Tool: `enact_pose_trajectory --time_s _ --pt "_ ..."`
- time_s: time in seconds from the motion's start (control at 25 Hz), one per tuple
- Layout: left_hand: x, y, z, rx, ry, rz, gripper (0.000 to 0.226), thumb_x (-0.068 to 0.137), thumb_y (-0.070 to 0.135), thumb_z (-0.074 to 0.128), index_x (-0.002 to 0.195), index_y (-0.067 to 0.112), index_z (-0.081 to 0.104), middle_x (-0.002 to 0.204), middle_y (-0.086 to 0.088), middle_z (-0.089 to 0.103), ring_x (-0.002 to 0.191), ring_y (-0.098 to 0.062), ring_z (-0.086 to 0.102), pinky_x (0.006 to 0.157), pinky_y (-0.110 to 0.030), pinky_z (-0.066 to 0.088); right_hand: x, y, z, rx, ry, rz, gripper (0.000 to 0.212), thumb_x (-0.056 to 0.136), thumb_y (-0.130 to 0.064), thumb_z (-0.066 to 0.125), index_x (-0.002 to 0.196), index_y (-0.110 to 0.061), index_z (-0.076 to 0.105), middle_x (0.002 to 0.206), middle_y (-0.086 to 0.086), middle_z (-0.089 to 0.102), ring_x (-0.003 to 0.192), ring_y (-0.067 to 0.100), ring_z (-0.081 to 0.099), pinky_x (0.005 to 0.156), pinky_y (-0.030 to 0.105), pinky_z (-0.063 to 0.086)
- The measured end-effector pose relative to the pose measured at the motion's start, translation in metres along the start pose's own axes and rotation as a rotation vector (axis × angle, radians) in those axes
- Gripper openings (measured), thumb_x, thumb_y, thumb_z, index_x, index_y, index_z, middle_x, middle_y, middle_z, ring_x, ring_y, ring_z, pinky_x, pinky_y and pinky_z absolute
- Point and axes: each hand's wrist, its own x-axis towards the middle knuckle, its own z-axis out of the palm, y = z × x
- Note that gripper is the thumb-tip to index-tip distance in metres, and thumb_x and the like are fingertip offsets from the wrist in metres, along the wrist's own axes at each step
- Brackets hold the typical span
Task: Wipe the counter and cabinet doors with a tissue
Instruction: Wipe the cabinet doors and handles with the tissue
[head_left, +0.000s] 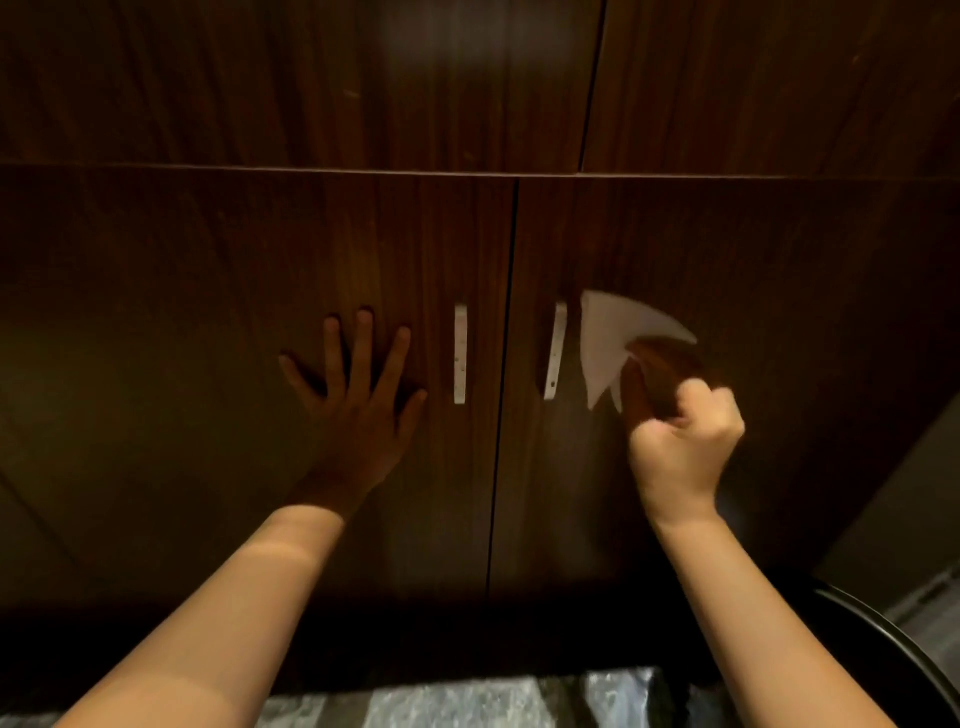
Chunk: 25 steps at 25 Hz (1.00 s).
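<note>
1. Tissue, a thin white folded paper sheet (613, 338), lay against the dark brown wooden right cabinet door (753, 312), just beside its pale bar handle (556, 351).
2. Right hand (680, 441) was clenched on the tissue's lower edge; flatter finger pressure would likely wipe more evenly.
3. Left hand (358, 395) was spread flat, empty, on the matching left door (182, 338), well apart from the tissue.

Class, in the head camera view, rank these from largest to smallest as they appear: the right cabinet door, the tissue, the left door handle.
1. right cabinet door
2. tissue
3. left door handle
</note>
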Motion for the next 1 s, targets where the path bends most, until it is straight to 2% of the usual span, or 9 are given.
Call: enact_pose_trajectory --time_s 0.04,0.08,0.12,0.16,0.24,0.36,0.48,0.72,1.0 --pt "0.0 0.0 0.0 -0.007 0.001 0.001 0.067 0.094 0.055 0.029 0.15 0.033 -0.001 0.156 0.002 -0.019 0.142 -0.029 -0.011 0.101 -0.068 -0.008 0.01 -0.004 0.008 0.084 0.012 -0.018 0.022 0.06 0.027 0.07 0.067 0.007 0.061 0.058 0.021 0.06 0.047 0.031 0.06 0.049 0.026 0.047" --pt "0.0 0.0 0.0 -0.01 0.002 -0.001 0.066 0.095 0.055 0.029 0.15 0.033 -0.001 0.156 0.002 -0.018 0.142 -0.029 -0.011 0.101 -0.069 -0.007 0.017 -0.01 0.018 0.211 -0.003 -0.009 0.019 0.069 0.021 0.067 0.079 0.006 0.064 0.066 0.017 0.063 0.058 0.026 0.065 0.055 0.024 0.05" --pt "0.0 0.0 0.0 -0.01 0.001 -0.005 0.065 0.095 0.056 0.027 0.15 0.033 0.0 0.156 0.002 -0.018 0.142 -0.029 -0.011 0.101 -0.069 -0.007 0.021 -0.015 0.027 0.295 -0.068 -0.026 0.017 0.079 0.01 0.062 0.094 0.001 0.064 0.079 0.016 0.065 0.075 0.014 0.066 0.068 0.02 0.05" --pt "0.0 0.0 0.0 -0.011 -0.002 -0.007 0.064 0.096 0.056 0.025 0.15 0.033 -0.001 0.156 0.002 -0.018 0.142 -0.029 -0.011 0.101 -0.069 -0.007 0.02 -0.018 0.035 0.288 -0.126 -0.104 0.02 0.085 -0.003 0.057 0.104 -0.001 0.063 0.096 0.016 0.062 0.093 0.015 0.061 0.082 0.023 0.047" --pt "0.0 -0.001 0.0 -0.013 -0.007 -0.002 0.064 0.096 0.057 0.023 0.15 0.033 -0.002 0.156 0.002 -0.018 0.141 -0.029 -0.011 0.101 -0.069 -0.007 0.011 -0.01 0.048 0.248 -0.255 -0.276 0.033 0.088 -0.019 0.049 0.115 -0.003 0.06 0.119 0.016 0.049 0.108 0.029 0.051 0.091 0.038 0.046" --pt "0.0 -0.002 0.0 0.002 0.004 0.001 0.063 0.097 0.058 0.022 0.15 0.033 -0.002 0.156 0.002 -0.018 0.141 -0.029 -0.012 0.102 -0.067 -0.009 0.012 -0.007 0.051 0.273 -0.236 -0.249 0.033 0.088 -0.021 0.048 0.111 -0.002 0.061 0.117 0.023 0.052 0.105 0.033 0.052 0.087 0.043 0.05" --pt "0.0 -0.001 0.0 0.001 0.016 0.004 0.063 0.097 0.058 0.022 0.15 0.033 -0.001 0.156 0.002 -0.018 0.141 -0.029 -0.011 0.103 -0.065 -0.012 0.023 -0.018 0.055 0.312 -0.168 -0.163 0.033 0.086 -0.018 0.051 0.114 -0.004 0.059 0.117 0.024 0.052 0.106 0.029 0.052 0.086 0.034 0.051" --pt "-0.001 -0.002 0.001 -0.011 -0.003 0.0 0.063 0.097 0.058 0.021 0.15 0.033 -0.003 0.156 0.002 -0.019 0.141 -0.029 -0.013 0.101 -0.068 -0.008 0.007 -0.022 0.074 0.45 -0.093 -0.029 0.035 0.087 -0.019 0.051 0.118 -0.002 0.057 0.123 0.018 0.051 0.115 0.03 0.05 0.086 0.047 0.052" --pt "0.0 -0.002 0.002 -0.011 0.008 0.006 0.063 0.097 0.057 0.021 0.15 0.033 -0.003 0.155 0.003 -0.02 0.141 -0.027 -0.015 0.101 -0.069 -0.005 -0.006 -0.014 0.078 0.429 0.0 -0.024 0.03 0.086 -0.017 0.054 0.109 0.001 0.062 0.115 0.02 0.058 0.11 0.028 0.055 0.085 0.041 0.053"
